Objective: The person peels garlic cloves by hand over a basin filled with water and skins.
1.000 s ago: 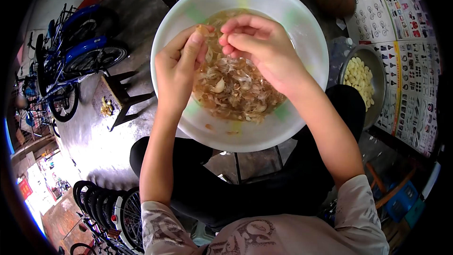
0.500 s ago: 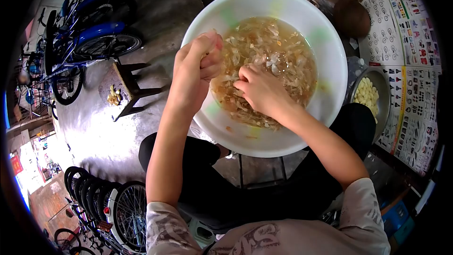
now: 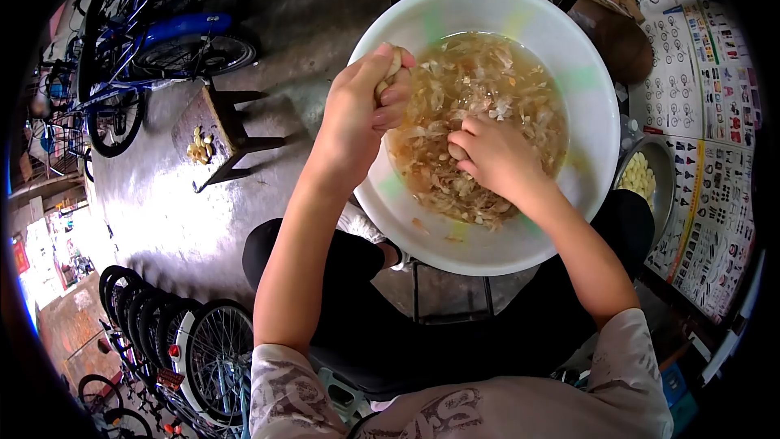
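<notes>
A big white plastic basin [image 3: 382,228] holds cloudy water with many loose garlic skins [image 3: 463,187] floating in it. My left hand [image 3: 357,106] is raised over the basin's left rim, curled into a fist around pale garlic cloves [image 3: 394,65] that show between thumb and fingers. Down at the floating skins, my right hand [image 3: 504,158] has its fingers drawn together at the water surface. What looks like a brownish garlic clove [image 3: 457,148] shows at its fingertips. To the right, a metal bowl [image 3: 668,187] contains peeled garlic cloves [image 3: 637,175].
Under the basin is a dark metal-legged stand [image 3: 451,309]. A small wooden stool [image 3: 231,134] at left carries several yellowish pieces [image 3: 200,146]. Bicycles [image 3: 191,45] stand upper left, and more wheels [image 3: 219,358] lower left. Printed sheets [image 3: 707,179] cover a surface at right.
The basin and both hands appear farther right in view as the camera shifts. My left fist has turned, so the pale cloves show more. My right hand's fingertips now show a brownish piece.
</notes>
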Motion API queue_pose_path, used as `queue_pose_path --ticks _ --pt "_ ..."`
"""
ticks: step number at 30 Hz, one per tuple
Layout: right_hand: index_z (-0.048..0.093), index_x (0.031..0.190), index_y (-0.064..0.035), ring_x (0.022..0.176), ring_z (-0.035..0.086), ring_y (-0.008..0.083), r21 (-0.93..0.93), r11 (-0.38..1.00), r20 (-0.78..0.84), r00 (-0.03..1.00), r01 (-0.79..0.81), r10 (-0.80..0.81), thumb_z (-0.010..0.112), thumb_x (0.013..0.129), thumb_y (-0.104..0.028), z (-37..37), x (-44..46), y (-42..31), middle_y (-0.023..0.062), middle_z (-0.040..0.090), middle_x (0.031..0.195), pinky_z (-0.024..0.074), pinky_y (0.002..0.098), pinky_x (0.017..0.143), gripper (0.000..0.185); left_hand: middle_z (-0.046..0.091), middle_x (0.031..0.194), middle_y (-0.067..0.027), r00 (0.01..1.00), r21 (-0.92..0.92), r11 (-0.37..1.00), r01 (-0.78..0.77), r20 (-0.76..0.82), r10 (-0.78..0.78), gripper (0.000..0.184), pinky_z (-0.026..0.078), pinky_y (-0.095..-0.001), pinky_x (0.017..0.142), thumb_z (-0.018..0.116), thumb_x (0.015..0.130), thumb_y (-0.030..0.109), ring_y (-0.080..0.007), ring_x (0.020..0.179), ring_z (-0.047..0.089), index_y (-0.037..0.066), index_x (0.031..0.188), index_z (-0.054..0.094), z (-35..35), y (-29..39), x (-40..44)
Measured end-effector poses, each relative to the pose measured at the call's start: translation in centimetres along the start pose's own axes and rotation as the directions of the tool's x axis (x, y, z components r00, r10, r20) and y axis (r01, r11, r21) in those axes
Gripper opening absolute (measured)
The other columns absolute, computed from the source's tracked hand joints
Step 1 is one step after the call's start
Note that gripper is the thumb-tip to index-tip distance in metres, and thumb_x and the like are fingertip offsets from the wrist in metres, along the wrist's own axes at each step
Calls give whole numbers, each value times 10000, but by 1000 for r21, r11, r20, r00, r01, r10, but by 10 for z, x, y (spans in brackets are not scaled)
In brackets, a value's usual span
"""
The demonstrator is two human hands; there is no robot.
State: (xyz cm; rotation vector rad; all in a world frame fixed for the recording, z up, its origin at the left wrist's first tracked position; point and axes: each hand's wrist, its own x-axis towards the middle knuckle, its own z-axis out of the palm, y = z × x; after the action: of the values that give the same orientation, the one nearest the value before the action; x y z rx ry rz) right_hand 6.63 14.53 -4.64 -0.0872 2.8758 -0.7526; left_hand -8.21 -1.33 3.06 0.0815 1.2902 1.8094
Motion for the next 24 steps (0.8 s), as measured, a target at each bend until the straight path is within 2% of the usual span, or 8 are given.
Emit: queue_pose_path --ticks 6,9,12,14,18,20,21,24 --pt "622 945 -81 966 610 285 -117 986 -2 993 -118 118 689 801 -73 7 0 -2 77 593 986 511 415 798 159 336 669 61 999 64 997 -32 -3 32 287 225 -205 505 384 1064 252 -30 528 251 6 1081 533 0 0 -1" --pt "626 986 -67 924 626 240 144 973 19 983 -182 182 622 826 -9 -6 -2 -1 61 604 1030 517 382 772 171 334 670 62 1000 85 996 -14 1 14 295 231 -206 507 392 1063 259 -31 535 257 2 1086 533 -1 0 -1" --pt "626 944 -60 812 610 146 822 487 222 954 -294 201 610 844 -48 -16 6 16 25 602 819 479 307 690 101 332 670 62 999 94 995 -19 32 16 298 235 -204 507 396 1063 266 -31 537 259 2 1081 533 -2 -1 -2" --pt "621 900 -46 765 608 134 900 30 414 875 -435 250 643 847 -96 -31 4 8 -11 591 759 472 289 664 76 331 670 63 999 93 996 -17 30 14 301 236 -203 507 396 1063 269 -30 536 261 2 1078 533 -1 -1 -2" --pt "619 953 -61 739 640 191 848 220 454 875 -482 166 672 864 -163 -21 12 7 29 629 772 489 338 656 146 330 668 63 1000 96 995 1 19 -3 310 239 -202 510 395 1063 278 -29 538 263 2 1063 537 0 -2 -2" --pt "636 1021 -92 768 669 276 168 936 118 949 -309 293 715 848 -244 -19 13 -10 94 648 795 514 406 671 243 332 668 63 1000 105 995 -2 22 0 313 239 -203 511 396 1063 280 -29 539 264 2 1058 538 -1 -3 -2" --pt "635 1113 -150 786 660 297 32 985 -44 984 -171 173 703 847 -272 7 6 1 93 654 880 519 420 672 300 334 668 63 1000 113 994 -6 24 4 315 240 -205 512 396 1063 283 -30 541 264 2 1053 538 -1 -4 -1" --pt "630 1160 -144 835 676 313 -85 972 63 972 -219 225 687 853 -273 25 4 -7 95 662 896 533 447 682 337 334 669 61 1000 149 989 -2 18 -1 314 238 -205 514 397 1062 283 -31 543 265 2 1048 537 -1 -4 -2"
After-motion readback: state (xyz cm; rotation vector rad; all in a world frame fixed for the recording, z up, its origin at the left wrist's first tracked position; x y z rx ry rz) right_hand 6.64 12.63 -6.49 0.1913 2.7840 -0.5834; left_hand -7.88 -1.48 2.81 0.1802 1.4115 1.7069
